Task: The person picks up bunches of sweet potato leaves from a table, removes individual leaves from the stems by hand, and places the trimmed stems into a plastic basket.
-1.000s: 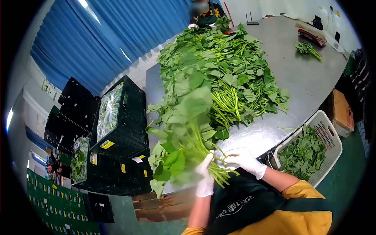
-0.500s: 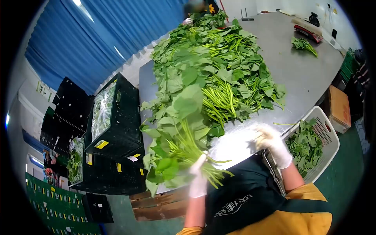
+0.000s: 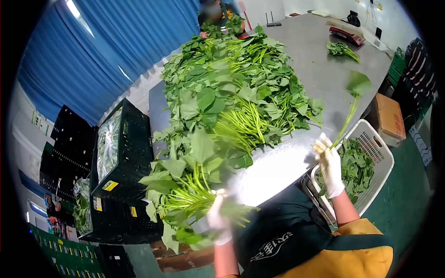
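Note:
My left hand (image 3: 219, 217), in a white glove, is closed around a bunch of leafy green stems (image 3: 187, 197) at the table's near left edge. The bunch's leaves spread left and up, and its cut ends poke out to the right. My right hand (image 3: 328, 162), also gloved, pinches a single leafy stem (image 3: 350, 113), which stands up with one broad leaf at its top. Beneath that hand, a white plastic basket (image 3: 388, 162) holds loose leaves (image 3: 354, 169). A long heap of leafy greens (image 3: 245, 116) covers the table beyond my hands.
The metal table (image 3: 310, 46) carries a small bunch of greens (image 3: 343, 50) and a red scale (image 3: 346, 36) at the far right. Dark crates (image 3: 139, 148) of bagged greens are stacked left. A cardboard box (image 3: 389, 116) sits right. Across the table, another person (image 3: 218, 18) handles greens.
My right hand has risen from the table edge and now holds up a single leafy stem. My left hand keeps its bunch, which has shifted slightly left and down in view.

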Available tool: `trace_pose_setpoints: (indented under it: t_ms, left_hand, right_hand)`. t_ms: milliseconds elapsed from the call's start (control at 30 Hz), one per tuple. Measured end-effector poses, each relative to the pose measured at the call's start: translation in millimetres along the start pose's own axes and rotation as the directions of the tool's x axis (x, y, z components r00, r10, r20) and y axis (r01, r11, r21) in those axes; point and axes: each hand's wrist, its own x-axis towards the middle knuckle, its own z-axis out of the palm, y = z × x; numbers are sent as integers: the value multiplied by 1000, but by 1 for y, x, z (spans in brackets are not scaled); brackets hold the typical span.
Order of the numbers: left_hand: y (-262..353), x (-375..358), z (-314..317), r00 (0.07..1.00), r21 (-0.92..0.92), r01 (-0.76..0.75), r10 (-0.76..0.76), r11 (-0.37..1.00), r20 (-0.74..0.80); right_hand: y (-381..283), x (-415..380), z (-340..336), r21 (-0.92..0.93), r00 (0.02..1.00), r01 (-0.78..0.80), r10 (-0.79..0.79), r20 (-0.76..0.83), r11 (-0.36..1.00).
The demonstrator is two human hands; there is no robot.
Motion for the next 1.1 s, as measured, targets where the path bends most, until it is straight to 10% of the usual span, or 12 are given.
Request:
trace_pose_setpoints:
  t_ms: [100, 200, 267, 333, 467, 533, 600, 833, 967, 1100]
  left_hand:
    - [-11, 7, -14, 1000, -63, -10, 9, 998, -20]
    - [-11, 6, -5, 999, -58, 12, -14, 998, -43]
    - [-11, 2, 0, 994, 32, 32, -29, 999, -108]
    - [-14, 0, 0, 995, 39, 3, 1, 999, -100]
    - [-5, -6, 1, 993, 26, 1, 2, 1000, -117]
    - [-1, -5, 2, 990, 19, -29, 32, 999, -136]
    - [-1, -2, 5, 985, 28, -23, 27, 999, -168]
    - [-16, 15, 8, 965, 33, 227, -220, 973, -141]
    - [-44, 34, -8, 999, 181, 10, -17, 983, 37]
    - [-28, 31, 18, 992, 30, 127, -127, 991, 6]
  right_hand:
    - [19, 28, -12, 145, 931, -341, 312, 191, 929]
    - [23, 36, 55, -238, 823, -391, 453, 342, 889]
    - [57, 53, 84, -500, 894, -127, 317, 317, 857]
    - [79, 72, 98, -821, 895, 385, 45, 443, 421]
    - [85, 98, 102, -781, 764, 620, -167, 623, -74]
    - [35, 95, 102, -705, 912, 242, 92, 400, 667]
    - [-5, 86, 102, -290, 888, -192, 291, 355, 938]
    - [-7, 31, 98, -404, 773, -158, 367, 517, 901]
    - [12, -2, 98, -381, 632, -238, 440, 638, 894]
    - [26, -22, 97, -491, 516, -310, 578, 632, 814]
